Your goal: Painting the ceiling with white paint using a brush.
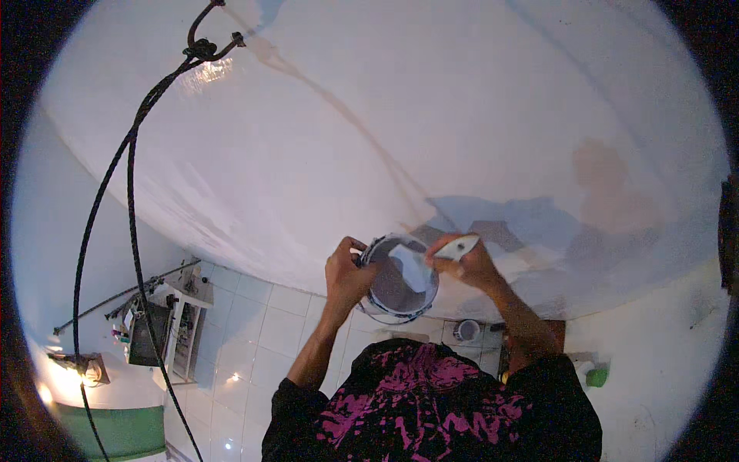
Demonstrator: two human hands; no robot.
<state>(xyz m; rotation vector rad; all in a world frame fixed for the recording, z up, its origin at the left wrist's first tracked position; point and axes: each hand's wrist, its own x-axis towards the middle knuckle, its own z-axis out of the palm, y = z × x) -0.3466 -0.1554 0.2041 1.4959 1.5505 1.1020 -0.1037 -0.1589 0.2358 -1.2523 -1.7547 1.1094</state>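
Note:
My left hand [350,271] is closed round the left rim of a small paint bucket [382,302], with the thumb over the edge. Held up in front of my chest, the bucket has a smeared rim and a wire handle hanging below it. My right hand [471,268] grips a paintbrush [456,247] at the bucket's right side. Its pale, pointed handle end shows above my fingers. Inside the bucket is a whitish patch; whether it is the brush head or paint I cannot tell.
A white wall [493,115] with shadows on it rises ahead. A black rope [131,132] hangs from a metal hook at left. Below are a tiled floor [258,317], a white shelf unit [185,335] at left, and another small bucket [466,331] on the floor at right.

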